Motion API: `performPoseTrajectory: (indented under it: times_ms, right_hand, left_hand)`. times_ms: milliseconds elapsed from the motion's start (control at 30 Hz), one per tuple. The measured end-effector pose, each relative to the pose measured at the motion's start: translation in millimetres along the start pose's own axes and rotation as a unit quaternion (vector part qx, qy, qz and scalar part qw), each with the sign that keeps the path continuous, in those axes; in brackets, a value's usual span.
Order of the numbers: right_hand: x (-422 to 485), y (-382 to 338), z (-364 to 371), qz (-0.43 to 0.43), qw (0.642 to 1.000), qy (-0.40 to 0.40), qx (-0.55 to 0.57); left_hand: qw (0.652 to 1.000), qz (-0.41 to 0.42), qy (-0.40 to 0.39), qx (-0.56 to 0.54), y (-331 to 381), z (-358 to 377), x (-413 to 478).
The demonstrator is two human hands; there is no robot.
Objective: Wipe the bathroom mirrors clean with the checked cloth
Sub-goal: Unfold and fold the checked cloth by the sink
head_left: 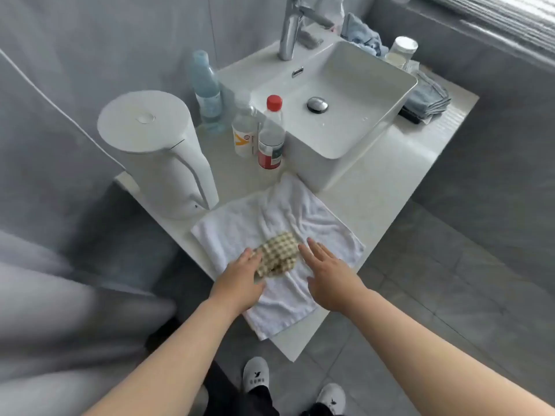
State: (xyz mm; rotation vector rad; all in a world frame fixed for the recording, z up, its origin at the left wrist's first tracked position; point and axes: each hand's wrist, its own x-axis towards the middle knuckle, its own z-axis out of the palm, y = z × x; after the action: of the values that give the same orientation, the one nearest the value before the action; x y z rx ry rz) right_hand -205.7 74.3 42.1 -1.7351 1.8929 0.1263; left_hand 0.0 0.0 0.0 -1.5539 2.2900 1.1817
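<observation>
Checked cloth (pixel 277 255) lies bunched on a white towel (pixel 288 232) on the tabletop (pixel 390 181), lower centre of frame. We note our left hand (pixel 240 279) touching it, fingers straight; right hand (pixel 329 276) hovers beside it, fingers spread, holding nothing.

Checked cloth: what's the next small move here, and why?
Probably close the left hand around the checked cloth and lift it. The cloth lies bunched on the white towel, the left fingers touch its edge, and the right hand hovers open beside it.
</observation>
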Motion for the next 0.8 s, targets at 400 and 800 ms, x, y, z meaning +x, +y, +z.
performPoseTrajectory:
  times_ms: [400, 800]
  right_hand:
    - [42, 5, 18, -0.018, 0.996, -0.054, -0.066]
    - [41, -18, -39, 0.033, 0.963, 0.014, 0.265]
  left_hand:
    - [0.995, -0.017, 0.097, -0.012, 5, 2, 20]
    - [0.913, -0.058, 0.141, -0.378, 45, -49, -20]
